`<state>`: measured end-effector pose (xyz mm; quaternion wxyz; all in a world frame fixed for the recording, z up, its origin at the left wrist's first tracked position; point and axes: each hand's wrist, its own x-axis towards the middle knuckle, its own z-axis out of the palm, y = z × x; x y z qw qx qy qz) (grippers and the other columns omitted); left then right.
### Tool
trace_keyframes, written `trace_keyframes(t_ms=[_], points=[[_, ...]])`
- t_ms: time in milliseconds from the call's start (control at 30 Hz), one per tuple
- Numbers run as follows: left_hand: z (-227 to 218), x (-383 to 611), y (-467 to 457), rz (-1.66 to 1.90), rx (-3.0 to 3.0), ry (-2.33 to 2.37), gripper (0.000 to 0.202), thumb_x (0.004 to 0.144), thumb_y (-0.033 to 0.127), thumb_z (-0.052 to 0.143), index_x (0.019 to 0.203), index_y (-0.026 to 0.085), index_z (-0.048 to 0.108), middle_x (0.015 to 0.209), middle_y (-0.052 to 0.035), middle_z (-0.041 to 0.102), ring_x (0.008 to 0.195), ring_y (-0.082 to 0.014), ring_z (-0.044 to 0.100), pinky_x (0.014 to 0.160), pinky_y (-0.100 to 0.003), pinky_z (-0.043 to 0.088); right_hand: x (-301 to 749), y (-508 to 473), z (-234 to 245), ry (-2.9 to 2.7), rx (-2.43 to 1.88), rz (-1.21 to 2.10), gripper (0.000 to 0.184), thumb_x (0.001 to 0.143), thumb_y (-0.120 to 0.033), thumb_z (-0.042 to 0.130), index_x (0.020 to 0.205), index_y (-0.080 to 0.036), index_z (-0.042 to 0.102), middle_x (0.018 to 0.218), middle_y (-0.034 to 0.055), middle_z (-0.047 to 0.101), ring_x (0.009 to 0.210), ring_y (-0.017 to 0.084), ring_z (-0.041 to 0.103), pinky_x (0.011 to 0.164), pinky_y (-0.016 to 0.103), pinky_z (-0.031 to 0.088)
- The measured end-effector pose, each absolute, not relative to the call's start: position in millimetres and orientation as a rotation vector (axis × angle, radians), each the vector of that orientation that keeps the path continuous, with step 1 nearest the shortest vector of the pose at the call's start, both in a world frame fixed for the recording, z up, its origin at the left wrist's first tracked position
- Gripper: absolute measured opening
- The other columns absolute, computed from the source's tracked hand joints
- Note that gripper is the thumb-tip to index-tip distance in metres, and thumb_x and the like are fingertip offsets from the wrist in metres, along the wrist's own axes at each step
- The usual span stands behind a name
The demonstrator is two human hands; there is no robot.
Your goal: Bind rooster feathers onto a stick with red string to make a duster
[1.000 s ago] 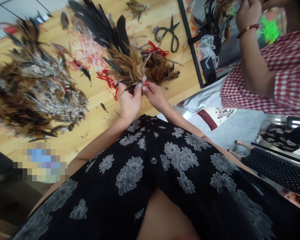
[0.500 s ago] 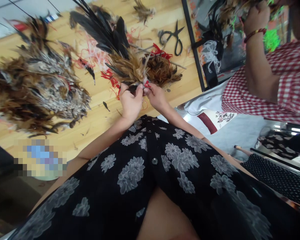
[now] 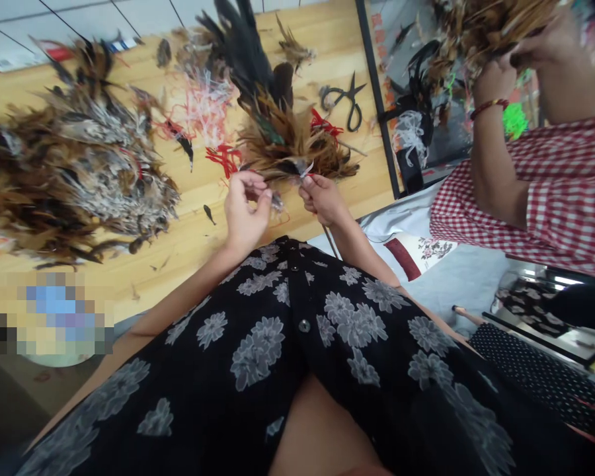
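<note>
My right hand (image 3: 322, 198) is closed around the tied base of a feather bundle (image 3: 277, 129), with brown feathers below and long black ones pointing away from me. White and red binding shows at its base, and a thin stick (image 3: 330, 241) sticks out below my fist. To the left, my left hand (image 3: 248, 205) is held off the bundle, its fingers curved and the thumb apart. A small feather tuft (image 3: 276, 201) lies just beside that thumb. Red string (image 3: 224, 158) lies on the wooden table (image 3: 178, 198) behind my left hand.
A large feather heap (image 3: 109, 178) covers the table's left side. Black scissors (image 3: 344, 100) lie beyond the bundle, and pink-white string (image 3: 209, 106) is piled nearby. A black metal bar (image 3: 377, 99) edges the table. At right, a co-worker in checked sleeves (image 3: 550, 198) handles brown feathers.
My left hand has come off the base of the bundle and moved slightly left, its fingers loosened. My right hand keeps its hold. The co-worker's second hand has come into view.
</note>
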<state>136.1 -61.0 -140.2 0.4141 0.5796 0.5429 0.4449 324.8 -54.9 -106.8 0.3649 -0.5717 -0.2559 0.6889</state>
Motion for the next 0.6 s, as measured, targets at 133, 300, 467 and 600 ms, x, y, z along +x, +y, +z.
trace_keyframes(t_ms=[133,300,467,600], points=[[-153,127,-47,1.054,1.505,1.304,0.036,0.086,0.026,0.081,0.118,0.023,0.064,0.116,-0.0107,0.075,0.109,-0.0273,0.073,0.104,-0.044,0.062,337,-52,-75,-0.473,-1.425,1.843,0.034,0.114,-0.026,0.050,0.082,-0.023,0.040,0.062,-0.0105,0.034,0.050,0.006,0.015,0.046,0.015,0.016],[-153,147,-42,0.773,1.511,0.983,0.057,0.084,0.036,0.089,0.135,0.023,0.067,0.141,-0.0159,0.073,0.131,-0.0342,0.071,0.107,-0.046,0.063,340,-46,-59,-0.485,-1.363,1.887,0.040,0.112,-0.027,0.055,0.079,-0.024,0.035,0.061,-0.0099,0.033,0.049,0.006,0.016,0.045,0.015,0.018],[-140,145,-48,0.688,1.411,0.809,0.047,0.102,0.067,0.068,0.117,0.023,0.074,0.084,-0.0062,0.072,0.070,-0.0199,0.069,0.069,-0.032,0.061,344,-43,-62,-0.556,-1.344,1.827,0.042,0.109,-0.036,0.065,0.081,-0.025,0.037,0.062,-0.0103,0.034,0.048,0.005,0.016,0.044,0.016,0.018],[-132,129,-51,0.799,1.519,0.993,0.055,0.105,0.074,0.054,0.094,0.024,0.076,0.087,-0.0090,0.076,0.077,-0.0218,0.071,0.075,-0.033,0.060,345,-42,-78,-0.618,-1.436,1.720,0.043,0.107,-0.041,0.069,0.082,-0.024,0.038,0.064,-0.0098,0.039,0.049,0.005,0.019,0.046,0.018,0.020]])
